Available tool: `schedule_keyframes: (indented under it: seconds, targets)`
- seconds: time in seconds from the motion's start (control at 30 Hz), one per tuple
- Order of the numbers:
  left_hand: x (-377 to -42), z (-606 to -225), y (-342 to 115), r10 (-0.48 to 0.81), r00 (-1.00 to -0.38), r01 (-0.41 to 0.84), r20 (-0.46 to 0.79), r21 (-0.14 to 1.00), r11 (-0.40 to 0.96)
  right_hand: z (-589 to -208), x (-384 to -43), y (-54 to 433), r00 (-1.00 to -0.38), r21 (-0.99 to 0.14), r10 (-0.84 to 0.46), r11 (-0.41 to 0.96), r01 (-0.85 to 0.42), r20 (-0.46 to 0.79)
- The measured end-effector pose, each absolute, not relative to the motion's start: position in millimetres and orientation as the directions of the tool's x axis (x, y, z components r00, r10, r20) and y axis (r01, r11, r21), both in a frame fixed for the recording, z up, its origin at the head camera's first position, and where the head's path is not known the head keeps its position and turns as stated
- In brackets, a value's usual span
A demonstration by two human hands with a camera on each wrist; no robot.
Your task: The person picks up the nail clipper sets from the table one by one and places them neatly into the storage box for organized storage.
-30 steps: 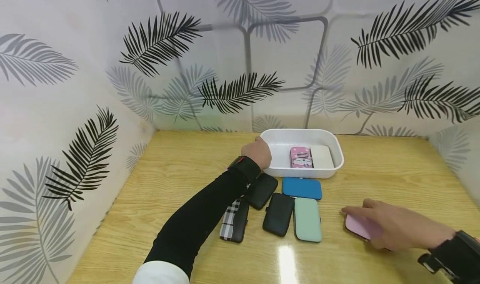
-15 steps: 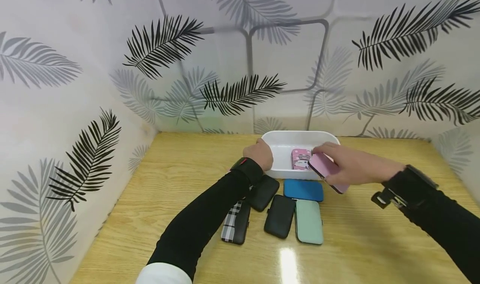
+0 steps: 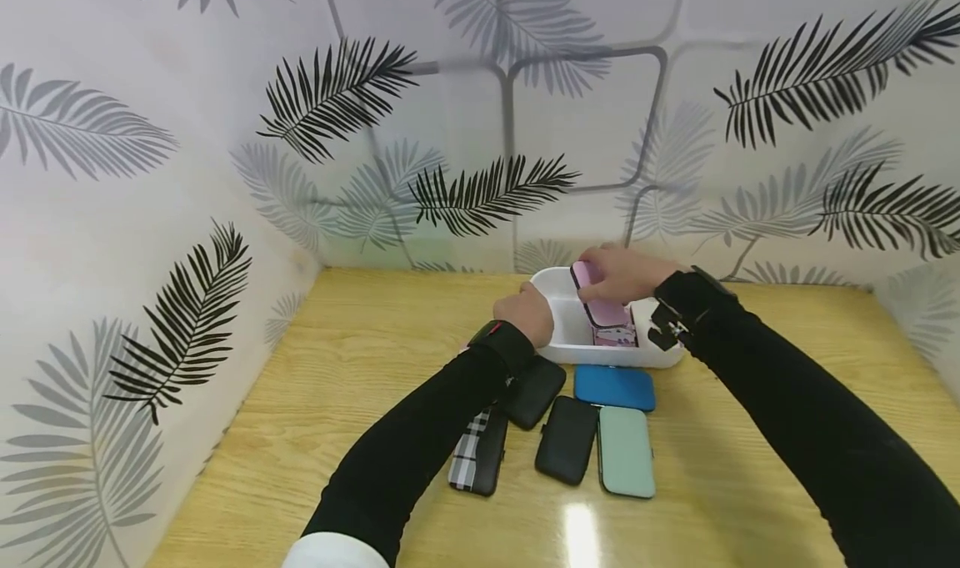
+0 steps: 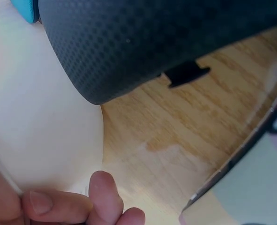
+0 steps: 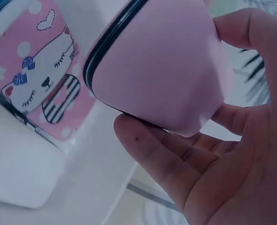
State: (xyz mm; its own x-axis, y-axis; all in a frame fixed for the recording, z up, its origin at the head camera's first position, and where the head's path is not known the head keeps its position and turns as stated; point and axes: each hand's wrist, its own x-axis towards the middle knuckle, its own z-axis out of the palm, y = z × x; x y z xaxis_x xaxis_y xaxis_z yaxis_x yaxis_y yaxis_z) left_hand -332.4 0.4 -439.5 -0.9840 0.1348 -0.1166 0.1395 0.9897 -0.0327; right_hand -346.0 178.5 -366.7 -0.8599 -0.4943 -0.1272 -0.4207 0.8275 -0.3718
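My left hand (image 3: 525, 314) grips the left end of a white oval box (image 3: 592, 354); in the left wrist view its thumb and fingers (image 4: 63, 206) pinch the box's edge. In my right hand (image 3: 626, 272) is a pink hard case (image 3: 609, 314) with a dark seam, pinched between thumb and fingers and tilted over the box. Inside the box lie a pink case with a cat drawing (image 5: 44, 89) and a white case (image 5: 21, 164), side by side. My right wrist partly covers the white one in the head view.
On the wooden table (image 3: 375, 326), in front of the box, lie a blue case (image 3: 615, 387), a mint case (image 3: 627, 451), two black cases (image 3: 567, 440) (image 3: 536, 391) and a plaid-and-black case (image 3: 478, 451). A pastel case (image 4: 241, 187) sits near my left wrist. Patterned walls stand behind and left.
My right hand has picked up the pink case from the table at the right and carried it left over the box. My left hand keeps its grip on the box.
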Motion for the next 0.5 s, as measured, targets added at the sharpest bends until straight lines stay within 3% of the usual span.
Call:
schedule_keyframes:
  seconds: [0.1,0.23,0.5]
  targets:
    - [-331,-438,2,0.144,-0.982,0.151,-0.123,-0.048,0.987,-377,-354,169,-0.867,-0.386,-0.462,0.846,-0.368,-0.186]
    - [-331,-437,3,0.14,-0.984,0.146,-0.114,-0.049,0.988,-385,-362,154,-0.882,-0.314,-0.416,0.887,-0.34,-0.221]
    - [-323,-433,-2,0.142,-0.988,0.139,-0.066,0.047,0.989,-401,-375,133,-0.878,-0.184,-0.427,0.901,-0.393,-0.215]
